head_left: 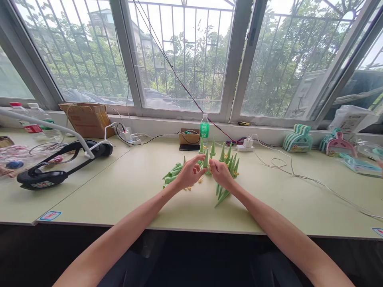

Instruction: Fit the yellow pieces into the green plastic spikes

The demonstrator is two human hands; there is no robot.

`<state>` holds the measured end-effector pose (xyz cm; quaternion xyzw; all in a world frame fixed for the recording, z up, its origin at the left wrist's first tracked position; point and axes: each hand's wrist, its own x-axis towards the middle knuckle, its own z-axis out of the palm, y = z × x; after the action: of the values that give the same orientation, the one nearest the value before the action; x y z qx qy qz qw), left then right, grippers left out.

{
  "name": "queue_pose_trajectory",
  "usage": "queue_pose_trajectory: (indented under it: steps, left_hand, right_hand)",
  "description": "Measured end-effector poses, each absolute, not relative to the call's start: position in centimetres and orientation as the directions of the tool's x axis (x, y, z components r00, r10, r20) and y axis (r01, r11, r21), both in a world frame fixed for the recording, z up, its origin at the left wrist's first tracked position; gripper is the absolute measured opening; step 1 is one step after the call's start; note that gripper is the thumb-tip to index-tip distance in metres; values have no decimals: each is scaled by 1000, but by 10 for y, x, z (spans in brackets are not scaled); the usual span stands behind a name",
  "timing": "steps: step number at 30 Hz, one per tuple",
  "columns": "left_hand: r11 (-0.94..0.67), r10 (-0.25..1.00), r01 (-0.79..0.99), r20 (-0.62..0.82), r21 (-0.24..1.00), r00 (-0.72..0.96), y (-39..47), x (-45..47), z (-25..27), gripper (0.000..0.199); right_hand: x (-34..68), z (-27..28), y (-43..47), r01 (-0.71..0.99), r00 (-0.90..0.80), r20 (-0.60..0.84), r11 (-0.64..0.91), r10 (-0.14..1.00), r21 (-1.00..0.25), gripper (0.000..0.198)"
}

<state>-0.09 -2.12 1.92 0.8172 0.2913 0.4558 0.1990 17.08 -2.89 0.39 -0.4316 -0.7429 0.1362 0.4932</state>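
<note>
My left hand (192, 172) is curled with thumb and fingers about a green pointed plastic cone (206, 160), which stands tip up between my two hands. Close against its right side, my right hand (220, 172) is closed in a pinch; what lies in its fingertips is too small to make out. Behind the hands several similar green cones (222, 153) stand upright, some with small yellow pieces at their bases. More cones (223, 197) lie by my right wrist. Green tubular pieces (172, 173) lie left of my left hand. Small yellow parts (200, 180) are scattered below the hands.
A green-labelled bottle (204, 128), an open small box (189, 137) and a dark phone-like slab (189, 147) stand behind. A black headset (64, 163) lies left. Power strips (244, 148) and a white cable (299, 175) run rightward, near dustpan-shaped items (297, 139).
</note>
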Motion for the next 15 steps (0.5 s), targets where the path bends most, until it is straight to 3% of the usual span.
queue_pose_trajectory:
  steps: [7, 15]
  left_hand:
    - [-698, 698, 243, 563, 674, 443, -23, 0, 23, 26]
    - [-717, 691, 230, 626, 659, 360, -19, 0, 21, 25]
  right_hand:
    - [169, 2, -30, 497, -169, 616, 606, 770, -621, 48]
    - [167, 7, -36, 443, -176, 584, 593, 793, -672, 44]
